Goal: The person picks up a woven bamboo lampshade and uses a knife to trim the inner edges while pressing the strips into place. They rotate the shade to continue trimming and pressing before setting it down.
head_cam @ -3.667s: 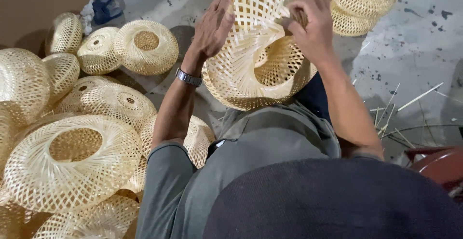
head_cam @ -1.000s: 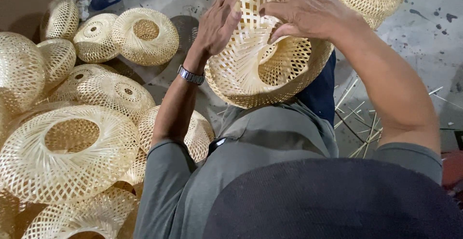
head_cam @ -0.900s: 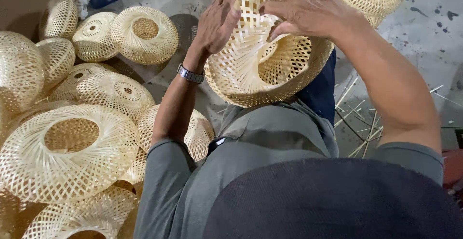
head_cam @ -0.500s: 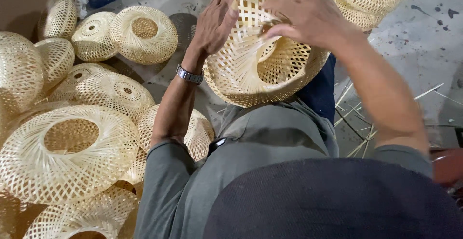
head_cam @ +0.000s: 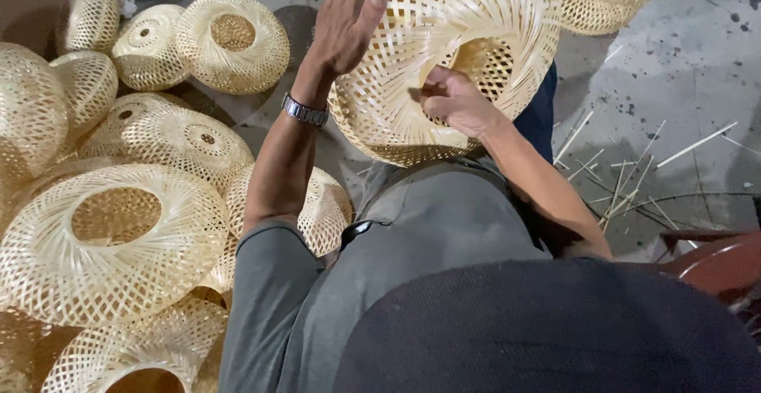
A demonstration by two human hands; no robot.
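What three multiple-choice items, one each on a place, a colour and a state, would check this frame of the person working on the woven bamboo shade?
1. Where does the pile of finished shades lie?
A. to the person's left
B. to the person's right
C. on a shelf

2. What colour is the wristwatch?
A. red
B. silver
C. green

3. How does the right hand stand to the woven shade?
A. away from it
B. flat on the floor
C. pinching a strip at its central opening

Answers: 1 A, the pile fills the floor on the left. 2 B, a metal band shows on the left wrist. 3 C, the fingers close on the weave by the hole, while the left hand braces the rim.
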